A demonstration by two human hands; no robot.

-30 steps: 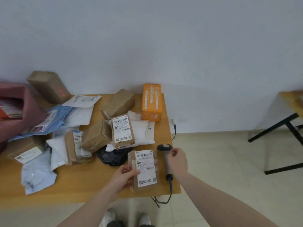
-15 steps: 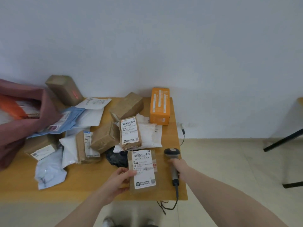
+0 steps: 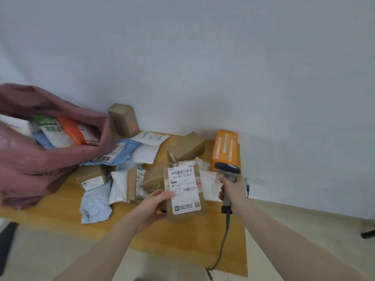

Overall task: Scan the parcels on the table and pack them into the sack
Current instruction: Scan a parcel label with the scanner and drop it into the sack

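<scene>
table (image 3: 60, 201) fills the lower half, wood top, far edge against the wall. pink sack (image 3: 40, 159) sits at 9 o'clock on it, mouth open toward you, already holding white, blue, green and orange packets. loose parcels spread from 10 to 1 o'clock: a tall brown box (image 3: 123, 119) upright by the wall just past the sack mouth, a blue mailer (image 3: 121, 153) partly under the sack's lip, a white mailer (image 3: 146, 153) beside it, a brown box (image 3: 187, 146) at 12, an orange box (image 3: 225, 149) at 1 on the table's right edge. nearer you, a pale bag (image 3: 95, 205) at 8 o'clock and a white bag (image 3: 118, 188) next to it.

your left hand (image 3: 154, 205) grips the brown labelled parcel (image 3: 184, 191) by its left edge, thumb on the label face, fingers curled behind, label up and facing you, lifted near dead centre. looks clear of the tabletop but the blur makes that hard to confirm.

your right hand (image 3: 232, 189) is wrapped round the scanner (image 3: 228, 173) handle at 3 o'clock of the parcel, head pointing left, just beside the parcel's top right corner. cable (image 3: 224, 238) hangs down toward 6.
</scene>
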